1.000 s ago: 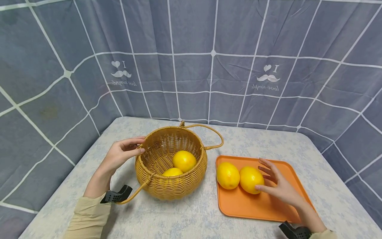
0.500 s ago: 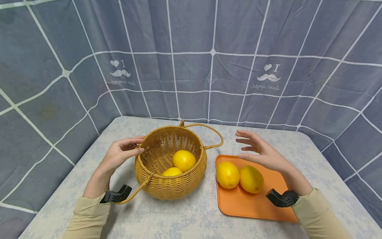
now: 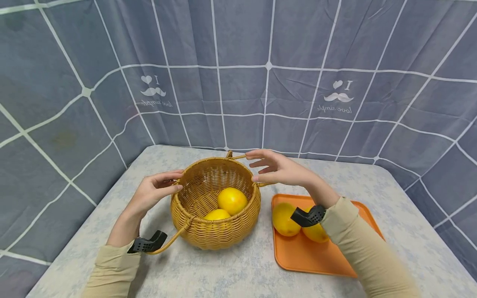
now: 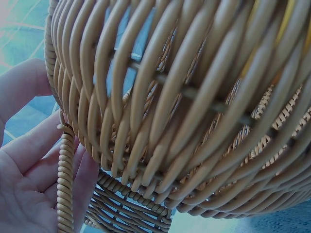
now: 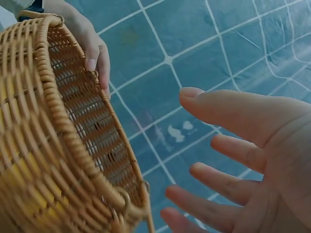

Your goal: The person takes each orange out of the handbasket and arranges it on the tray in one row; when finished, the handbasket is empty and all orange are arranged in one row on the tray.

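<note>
A round wicker basket (image 3: 214,235) stands on the table, with two glossy yellow lemons, one (image 3: 232,201) nearer its right wall and another (image 3: 217,215) by the front rim. My left hand (image 3: 148,193) grips the basket's left rim between thumb and fingers. In the left wrist view, that hand (image 4: 36,170) lies against the weave, with a wrapped handle (image 4: 65,182) crossing it. At the basket's right rim, my right hand (image 3: 281,169) hovers with fingers spread and slightly bent. In the right wrist view, a gap separates this hand (image 5: 248,165) from the basket, and it holds nothing.
An orange tray (image 3: 298,258) lies right of the basket, bearing two more lemons, one (image 3: 284,220) at left and one (image 3: 316,234) partly hidden by my right wrist strap. A grey-blue curtain (image 3: 242,91) with white lines hangs behind the cloth-covered table (image 3: 220,273).
My right hand has moved left and away from the lemons on the tray, over to the basket's right rim. The left hand has stayed on the left rim.
</note>
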### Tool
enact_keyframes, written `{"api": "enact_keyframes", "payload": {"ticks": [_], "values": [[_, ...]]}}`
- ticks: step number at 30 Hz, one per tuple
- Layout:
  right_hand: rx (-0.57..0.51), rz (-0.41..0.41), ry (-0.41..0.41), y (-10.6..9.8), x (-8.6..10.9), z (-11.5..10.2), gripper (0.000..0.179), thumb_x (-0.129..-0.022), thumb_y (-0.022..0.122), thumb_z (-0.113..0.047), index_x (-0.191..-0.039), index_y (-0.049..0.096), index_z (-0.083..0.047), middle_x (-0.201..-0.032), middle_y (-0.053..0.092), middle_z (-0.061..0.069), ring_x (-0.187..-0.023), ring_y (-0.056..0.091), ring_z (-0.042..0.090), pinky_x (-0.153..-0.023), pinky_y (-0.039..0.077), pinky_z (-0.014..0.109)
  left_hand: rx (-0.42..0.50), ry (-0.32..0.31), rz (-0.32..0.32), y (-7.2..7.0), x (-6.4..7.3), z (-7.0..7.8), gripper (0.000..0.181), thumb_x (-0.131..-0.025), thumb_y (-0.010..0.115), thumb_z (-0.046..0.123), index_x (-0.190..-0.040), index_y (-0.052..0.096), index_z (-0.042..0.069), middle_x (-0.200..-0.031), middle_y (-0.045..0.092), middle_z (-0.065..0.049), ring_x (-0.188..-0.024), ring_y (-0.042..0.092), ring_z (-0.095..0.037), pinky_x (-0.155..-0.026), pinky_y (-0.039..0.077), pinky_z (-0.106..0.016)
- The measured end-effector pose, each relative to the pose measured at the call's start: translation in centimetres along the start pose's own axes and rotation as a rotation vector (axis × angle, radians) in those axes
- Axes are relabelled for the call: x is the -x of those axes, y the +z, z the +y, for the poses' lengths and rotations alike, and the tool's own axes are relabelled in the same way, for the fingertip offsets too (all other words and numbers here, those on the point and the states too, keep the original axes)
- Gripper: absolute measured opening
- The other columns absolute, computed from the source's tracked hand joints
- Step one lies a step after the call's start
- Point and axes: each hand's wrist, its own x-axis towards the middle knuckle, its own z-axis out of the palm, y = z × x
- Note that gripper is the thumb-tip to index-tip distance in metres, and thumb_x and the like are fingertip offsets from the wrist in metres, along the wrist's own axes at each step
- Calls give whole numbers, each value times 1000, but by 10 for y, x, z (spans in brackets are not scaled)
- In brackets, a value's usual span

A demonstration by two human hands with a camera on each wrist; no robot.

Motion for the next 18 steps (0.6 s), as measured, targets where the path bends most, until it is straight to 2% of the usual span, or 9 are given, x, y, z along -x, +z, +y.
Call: {"api": "enact_keyframes", "payload": {"ticks": [5,9,12,18], "values": [[-32,-73,24,9,-23,-2,63,-87,68,-14,-142,37,-10,-146,34,14,-127,43,33,-90,49,37,2,-3,-5,0,0,0,40,-86,70,15,-120,61,-5,-133,52,-16,-109,55,-7,-88,45,-17],[-5,-115,28,18,-40,-3,61,-87,68,-15,-141,39,-9,-141,41,11,-126,44,29,-93,47,34,4,-5,-5,0,0,1,40,-86,70,15,-120,61,-5,-133,52,-16,-110,55,-7,-88,45,-17],[27,-134,56,26,-52,-2,60,-86,71,-20,-138,43,-15,-137,46,4,-125,46,24,-94,46,31,3,-5,-4,0,1,1,40,-86,70,15,-119,61,-6,-133,52,-16,-109,55,-6,-89,45,-17],[67,-187,85,38,-72,1,59,-86,70,-21,-138,44,-15,-137,47,6,-122,48,23,-95,44,29,2,-11,-1,0,0,0,41,-86,70,15,-120,60,-6,-133,52,-16,-110,54,-5,-89,44,-16]]}}
